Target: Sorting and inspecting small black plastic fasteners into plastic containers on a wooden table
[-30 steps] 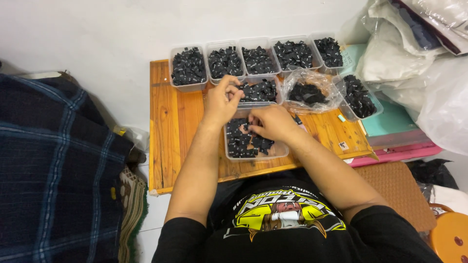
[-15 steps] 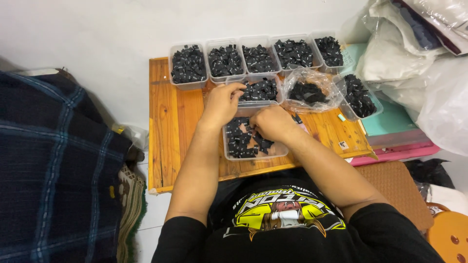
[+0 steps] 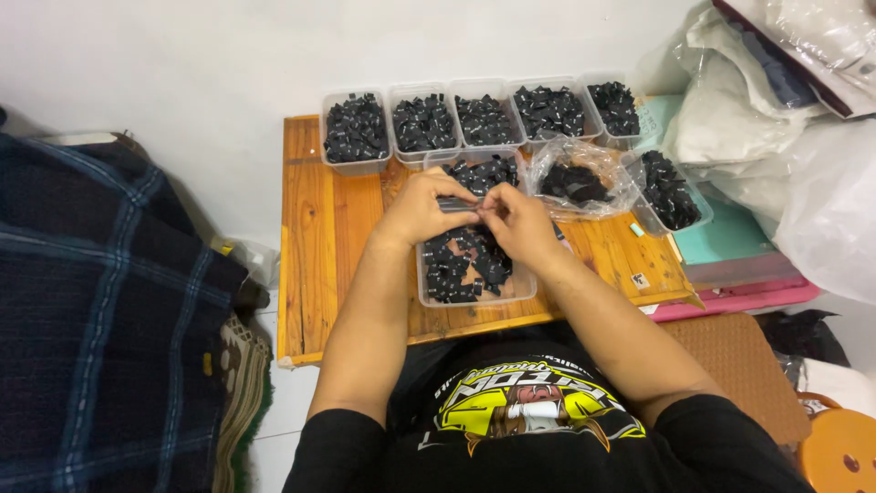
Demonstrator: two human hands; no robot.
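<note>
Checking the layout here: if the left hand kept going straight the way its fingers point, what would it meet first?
The left hand points rightward, fingertips already at the right hand over the clear plastic tub of small black parts. It would probably meet that hand first.

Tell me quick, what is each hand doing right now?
Left hand: closed, pinching a small black piece above the clear tub.
Right hand: closed, pinching the same piece from the other end.
</note>
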